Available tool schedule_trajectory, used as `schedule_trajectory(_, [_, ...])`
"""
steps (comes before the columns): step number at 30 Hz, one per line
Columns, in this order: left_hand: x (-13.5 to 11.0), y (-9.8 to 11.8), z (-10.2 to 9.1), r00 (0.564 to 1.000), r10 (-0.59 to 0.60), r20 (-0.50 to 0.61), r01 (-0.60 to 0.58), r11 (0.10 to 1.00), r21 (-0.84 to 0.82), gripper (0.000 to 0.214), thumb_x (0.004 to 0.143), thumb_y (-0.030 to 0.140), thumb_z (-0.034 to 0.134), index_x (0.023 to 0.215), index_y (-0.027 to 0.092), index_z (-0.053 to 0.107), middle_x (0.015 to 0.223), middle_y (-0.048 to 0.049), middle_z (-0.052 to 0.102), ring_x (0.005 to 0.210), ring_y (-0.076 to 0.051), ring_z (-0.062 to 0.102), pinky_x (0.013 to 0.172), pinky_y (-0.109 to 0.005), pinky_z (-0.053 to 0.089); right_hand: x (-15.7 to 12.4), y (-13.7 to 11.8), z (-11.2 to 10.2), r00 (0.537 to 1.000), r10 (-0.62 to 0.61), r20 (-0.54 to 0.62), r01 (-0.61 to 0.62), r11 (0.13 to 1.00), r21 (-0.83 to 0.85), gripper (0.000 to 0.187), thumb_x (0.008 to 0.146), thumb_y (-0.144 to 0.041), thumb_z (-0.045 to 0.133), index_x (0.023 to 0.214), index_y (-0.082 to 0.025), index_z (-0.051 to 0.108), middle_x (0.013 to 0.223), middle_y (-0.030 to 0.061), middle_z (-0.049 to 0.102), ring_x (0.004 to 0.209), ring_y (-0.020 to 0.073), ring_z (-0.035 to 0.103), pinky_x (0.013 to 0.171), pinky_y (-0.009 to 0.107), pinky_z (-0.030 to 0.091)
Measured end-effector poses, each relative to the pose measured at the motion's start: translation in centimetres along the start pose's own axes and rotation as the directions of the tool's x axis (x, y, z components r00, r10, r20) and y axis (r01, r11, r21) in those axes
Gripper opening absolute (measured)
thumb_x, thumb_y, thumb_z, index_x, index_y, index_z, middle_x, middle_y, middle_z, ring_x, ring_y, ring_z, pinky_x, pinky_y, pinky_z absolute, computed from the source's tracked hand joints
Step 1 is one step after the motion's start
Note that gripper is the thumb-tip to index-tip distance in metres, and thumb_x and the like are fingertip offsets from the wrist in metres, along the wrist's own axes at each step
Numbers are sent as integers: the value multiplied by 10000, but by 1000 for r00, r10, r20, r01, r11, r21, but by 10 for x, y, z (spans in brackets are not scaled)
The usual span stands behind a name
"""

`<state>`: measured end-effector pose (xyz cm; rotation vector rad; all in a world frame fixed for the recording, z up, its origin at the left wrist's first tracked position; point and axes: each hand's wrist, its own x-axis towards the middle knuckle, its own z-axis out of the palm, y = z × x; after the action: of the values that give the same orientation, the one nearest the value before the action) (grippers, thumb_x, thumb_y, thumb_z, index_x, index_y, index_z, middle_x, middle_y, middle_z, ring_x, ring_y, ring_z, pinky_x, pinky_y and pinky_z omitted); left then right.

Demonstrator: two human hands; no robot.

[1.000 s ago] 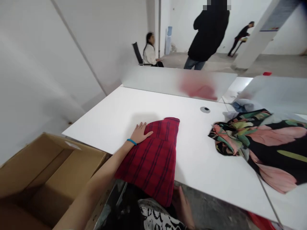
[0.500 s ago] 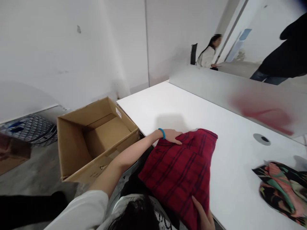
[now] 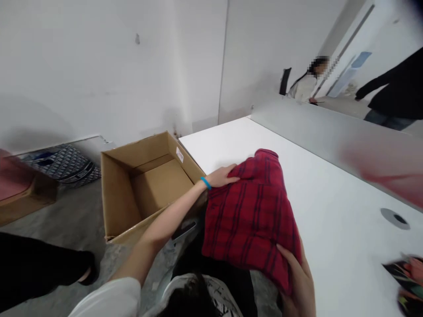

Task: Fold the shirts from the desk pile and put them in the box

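A folded red plaid shirt (image 3: 247, 215) with dark stripes lies partly over the white table's near edge, its collar end pointing away from me. My left hand (image 3: 222, 177), with a blue band at the wrist, grips the shirt's left side near the collar. At the lower right edge, my right hand (image 3: 299, 275) holds the cloth, thumb on top and the other fingers underneath, mostly hidden. Left of the shirt stands an open cardboard box (image 3: 152, 187); nothing shows on its visible bottom.
The white table (image 3: 333, 215) has a round cable hole (image 3: 395, 219) and a dark patterned cloth (image 3: 408, 281) at right. A frosted divider (image 3: 317, 127) runs along the back. Two people are beyond it. A patterned bag (image 3: 71, 165) and a person's leg (image 3: 42, 268) are at left.
Both hands have shifted the shirt toward the box, and its near end has risen off the table edge. My view has turned rightward-to-left, so the patterned cloth sits farther right.
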<state>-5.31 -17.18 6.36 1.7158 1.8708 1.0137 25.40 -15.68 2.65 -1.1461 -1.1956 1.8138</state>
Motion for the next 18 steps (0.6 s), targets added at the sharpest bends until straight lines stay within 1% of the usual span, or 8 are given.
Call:
schedule_trajectory(2, [-33,-12,-41,989,-42,-140,45,999,18,474,841,464,512,1195,149,492,1191,-109,624,1053,-223,592,942,-347,431,13,-3,38,995,49,82,-50,999,-1,676,676,-347,727,1311,-241,523,1224,42,634,1040,250,642,840,346,564])
schedule_trajectory(4, [-71,-22,-83,959,-103,-262,122,991,57,487,838,470,519,1205,149,500,1188,-101,629,1047,-224,598,947,-354,433,28,-7,81,969,60,240,-64,998,6,695,665,-326,735,1319,-233,519,1237,51,626,1087,260,616,898,374,536])
schedule_trajectory(6, [-109,-31,-124,910,-161,-381,207,975,83,512,832,473,531,1229,152,494,1194,-92,630,1050,-226,601,956,-364,432,43,-9,127,904,35,427,-43,999,10,703,670,-295,728,1335,-245,504,1250,42,618,1120,256,596,954,397,501])
schedule_trajectory(9, [-161,-44,-171,818,-205,-538,300,949,95,544,827,468,539,1257,142,476,1239,-98,605,1100,-230,579,991,-374,412,60,-8,195,756,-13,654,10,1000,8,695,693,-260,701,1352,-276,482,1281,20,596,1148,242,577,1018,419,449])
schedule_trajectory(11, [-189,-55,-192,762,-225,-608,355,929,100,545,829,465,529,1257,134,472,1269,-106,584,1138,-231,556,1012,-379,395,70,-4,235,661,-22,750,48,999,-12,660,711,-252,678,1343,-282,491,1308,10,574,1185,234,549,1057,430,407])
schedule_trajectory(13, [-211,-68,-206,709,-267,-653,432,896,102,538,828,466,521,1248,133,478,1271,-108,582,1145,-234,551,1013,-383,394,80,3,270,573,-24,819,98,994,-39,645,721,-240,654,1343,-284,488,1342,0,543,1233,224,508,1095,434,358])
schedule_trajectory(15, [-227,-82,-214,653,-329,-682,529,843,100,546,825,462,516,1255,129,473,1270,-111,583,1145,-239,552,1005,-378,401,90,14,298,487,-28,873,154,987,-55,669,726,-225,627,1369,-288,453,1394,-11,488,1278,211,460,1123,426,314])
schedule_trajectory(18, [-242,-104,-219,574,-435,-694,676,730,102,558,833,439,495,1298,135,435,1296,-102,566,1172,-229,537,1009,-348,396,103,34,330,365,-29,930,257,964,-71,728,736,-210,577,1427,-284,359,1463,-18,390,1325,196,400,1135,415,287])
